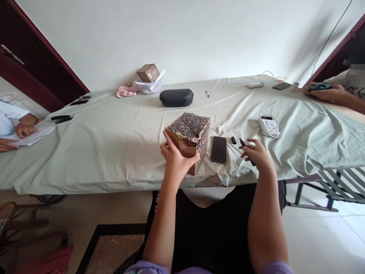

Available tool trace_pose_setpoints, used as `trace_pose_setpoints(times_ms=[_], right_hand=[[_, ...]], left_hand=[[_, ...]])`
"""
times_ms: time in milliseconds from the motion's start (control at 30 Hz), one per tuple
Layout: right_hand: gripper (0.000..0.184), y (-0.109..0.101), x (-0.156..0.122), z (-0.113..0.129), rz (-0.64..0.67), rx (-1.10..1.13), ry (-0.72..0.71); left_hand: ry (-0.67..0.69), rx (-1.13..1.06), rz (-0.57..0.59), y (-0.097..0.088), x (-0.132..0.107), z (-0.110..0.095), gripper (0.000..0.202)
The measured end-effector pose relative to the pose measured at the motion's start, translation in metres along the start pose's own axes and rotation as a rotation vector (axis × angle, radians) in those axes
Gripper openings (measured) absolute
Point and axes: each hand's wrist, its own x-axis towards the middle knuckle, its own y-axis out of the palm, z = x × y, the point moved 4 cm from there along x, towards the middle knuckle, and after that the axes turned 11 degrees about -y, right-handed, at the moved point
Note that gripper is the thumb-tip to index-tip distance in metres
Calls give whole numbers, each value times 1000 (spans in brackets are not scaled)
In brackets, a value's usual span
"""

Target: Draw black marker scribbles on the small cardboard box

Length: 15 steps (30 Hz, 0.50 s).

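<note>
Nearest us: left hand (pixel 176 160) clamped on patterned box (pixel 189 137) at desk (pixel 114 152) front edge. Box sits tilted; loose grip could tip it off edge, we judge. Right hand (pixel 256 154) closed on black marker (pixel 246 150); cap (pixel 233 140) lies apart, so tip might stain cloth. Phone (pixel 218 149) between hands. Farther: black case (pixel 176 97), contents hidden. Co-workers at both ends cut off.

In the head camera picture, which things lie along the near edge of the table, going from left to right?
Patterned box held by the left hand → dark phone → small black cap → black marker under the right hand → white device with cable.
</note>
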Motion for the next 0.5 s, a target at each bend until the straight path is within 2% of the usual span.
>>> trace_pose_setpoints(times_ms=[100,200,400,500], right_hand=[[41,0,8,-12,33,-441,31],[38,2,14,-20,37,-697,-32],[45,12,18,-30,51,-819,-69],[46,17,20,-29,9,-835,-86]], left_hand=[[-16,-2,10,0,1,1,145],[-16,-8,16,0,2,2,145],[-10,-5,10,0,4,6,147],[-8,-8,24,-1,4,6,146]])
